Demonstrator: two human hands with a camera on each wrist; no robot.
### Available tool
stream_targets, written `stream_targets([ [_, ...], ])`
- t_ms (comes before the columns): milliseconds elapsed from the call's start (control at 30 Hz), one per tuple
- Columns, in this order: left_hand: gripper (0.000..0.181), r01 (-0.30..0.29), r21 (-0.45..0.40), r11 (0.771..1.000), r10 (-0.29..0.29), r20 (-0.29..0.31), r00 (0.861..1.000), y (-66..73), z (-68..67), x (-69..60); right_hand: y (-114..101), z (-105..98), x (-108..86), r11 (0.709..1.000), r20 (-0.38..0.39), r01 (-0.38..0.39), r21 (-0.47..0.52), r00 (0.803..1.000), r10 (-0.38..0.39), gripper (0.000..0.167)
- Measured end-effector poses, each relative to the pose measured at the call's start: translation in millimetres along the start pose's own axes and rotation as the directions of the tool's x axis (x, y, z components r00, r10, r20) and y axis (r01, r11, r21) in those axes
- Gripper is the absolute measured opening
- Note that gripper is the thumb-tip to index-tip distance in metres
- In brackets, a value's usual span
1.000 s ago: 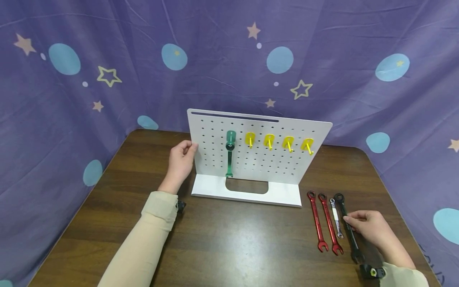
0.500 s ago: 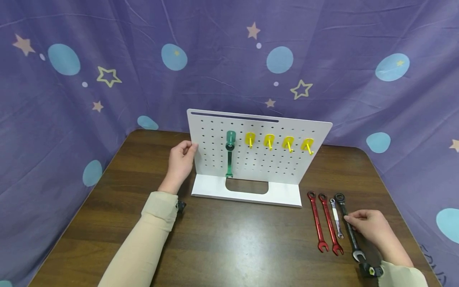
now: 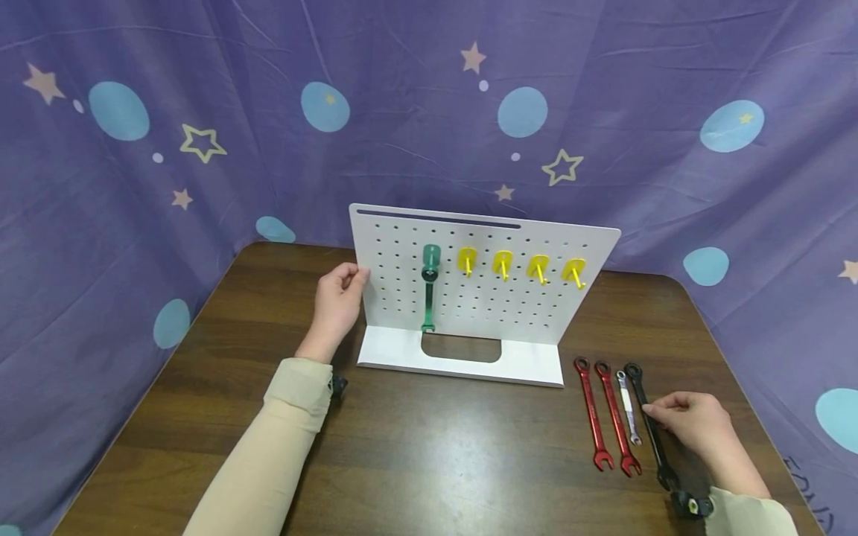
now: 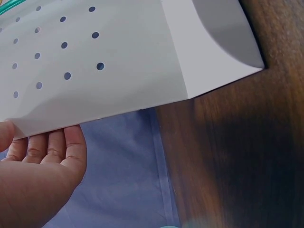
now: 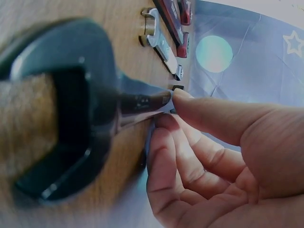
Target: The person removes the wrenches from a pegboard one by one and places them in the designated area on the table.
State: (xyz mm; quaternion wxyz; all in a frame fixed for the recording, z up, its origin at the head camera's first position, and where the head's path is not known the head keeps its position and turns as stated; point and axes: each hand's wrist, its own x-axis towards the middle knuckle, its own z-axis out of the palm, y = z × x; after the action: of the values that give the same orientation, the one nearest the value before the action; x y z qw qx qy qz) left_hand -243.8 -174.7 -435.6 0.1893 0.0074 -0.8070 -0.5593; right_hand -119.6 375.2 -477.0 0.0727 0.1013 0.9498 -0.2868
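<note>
A white pegboard stands upright on its base in the head view. My left hand grips its left edge, thumb in front and fingers behind, as the left wrist view of the hand shows. At the right, my right hand pinches the shank of a black combination wrench between thumb and fingers. Its open end looms large in the right wrist view. Whether the wrench touches the table along its length I cannot tell. A green wrench hangs from a green hook on the board.
Several yellow hooks line the board right of the green one. Two red wrenches and a small silver wrench lie left of the black one on the brown wooden table. A purple curtain stands behind.
The black wrench has tilted slightly in my right hand, its open end turning from dark to shiny and back to dark. My left hand and the board have stayed in place.
</note>
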Motion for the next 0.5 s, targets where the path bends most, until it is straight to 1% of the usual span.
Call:
stream_targets([
  [233,0.021,-0.009,0.014,1.0,0.008,0.005,1.0,-1.0,0.0,0.1,-0.3,-2.7,-0.5,0.999,-0.06,-0.047,0.014,0.997,0.048,0.04],
  [400,0.021,-0.01,0.012,1.0,0.01,0.001,1.0,-0.9,-0.1,0.3,-3.4,-2.8,-3.0,0.999,-0.124,-0.042,0.031,0.991,0.046,0.04],
  [500,0.021,-0.005,0.011,1.0,0.005,0.005,1.0,-0.7,-0.1,0.1,-7.2,-2.2,-4.9,0.998,-0.157,-0.027,0.056,0.987,0.035,0.042],
])
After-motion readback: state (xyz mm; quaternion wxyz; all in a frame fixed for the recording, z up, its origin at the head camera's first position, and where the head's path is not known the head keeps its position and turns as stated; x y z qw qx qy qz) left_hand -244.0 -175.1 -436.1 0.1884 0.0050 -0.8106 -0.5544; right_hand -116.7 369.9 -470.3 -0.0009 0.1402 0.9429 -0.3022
